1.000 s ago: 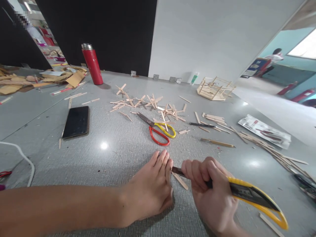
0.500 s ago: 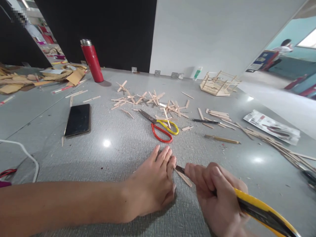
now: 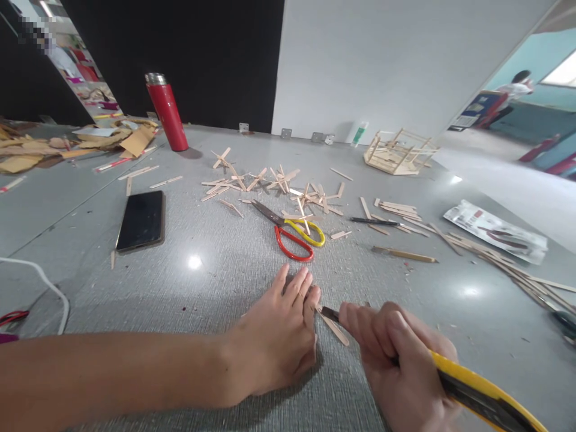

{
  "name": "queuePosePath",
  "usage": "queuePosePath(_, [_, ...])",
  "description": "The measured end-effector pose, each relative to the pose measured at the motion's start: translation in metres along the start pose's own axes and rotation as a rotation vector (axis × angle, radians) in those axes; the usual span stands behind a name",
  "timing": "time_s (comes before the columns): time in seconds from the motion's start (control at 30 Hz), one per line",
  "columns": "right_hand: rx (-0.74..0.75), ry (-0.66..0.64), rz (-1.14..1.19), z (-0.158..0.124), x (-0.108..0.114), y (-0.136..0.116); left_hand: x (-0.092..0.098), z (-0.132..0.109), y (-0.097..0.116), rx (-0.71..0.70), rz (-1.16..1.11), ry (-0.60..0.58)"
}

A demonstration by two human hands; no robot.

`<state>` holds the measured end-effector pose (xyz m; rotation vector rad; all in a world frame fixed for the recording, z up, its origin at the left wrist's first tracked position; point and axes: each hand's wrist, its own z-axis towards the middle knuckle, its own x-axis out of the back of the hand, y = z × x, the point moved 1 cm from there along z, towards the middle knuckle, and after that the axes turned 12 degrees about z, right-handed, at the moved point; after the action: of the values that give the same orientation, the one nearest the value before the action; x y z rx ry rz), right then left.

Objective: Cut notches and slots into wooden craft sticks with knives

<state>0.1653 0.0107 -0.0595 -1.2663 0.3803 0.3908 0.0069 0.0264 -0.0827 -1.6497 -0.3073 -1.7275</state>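
Note:
My left hand (image 3: pixel 276 339) lies flat on the grey floor (image 3: pixel 216 282), its fingertips pressing one end of a thin wooden craft stick (image 3: pixel 335 329). My right hand (image 3: pixel 398 366) is closed around a yellow and black utility knife (image 3: pixel 477 393), with the blade tip (image 3: pixel 329 313) resting on the stick just right of my left fingertips. Red and yellow scissors (image 3: pixel 290 231) lie a little beyond my hands.
Several loose craft sticks (image 3: pixel 270 183) are scattered ahead, more (image 3: pixel 495 255) at right beside a plastic packet (image 3: pixel 495 231). A stick frame (image 3: pixel 398 153) stands far right, a red flask (image 3: pixel 166 111) and cardboard scraps (image 3: pixel 90 141) far left. A phone (image 3: pixel 140 221) and white cable (image 3: pixel 40 285) lie left.
The view shifted slightly down and right. My right hand with the knife slid a little toward me along the stick; my left hand stays pressed on it.

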Motion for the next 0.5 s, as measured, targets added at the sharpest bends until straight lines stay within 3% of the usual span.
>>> queuePosePath(0.2, [-0.038, -0.055, 0.052, 0.003, 0.007, -0.002, -0.008, 0.006, -0.018, 0.112, -0.462, -0.005])
queuePosePath(0.5, [0.052, -0.094, 0.117, 0.016, 0.008, -0.015, -0.002, 0.016, -0.036, 0.247, -0.84, -0.017])
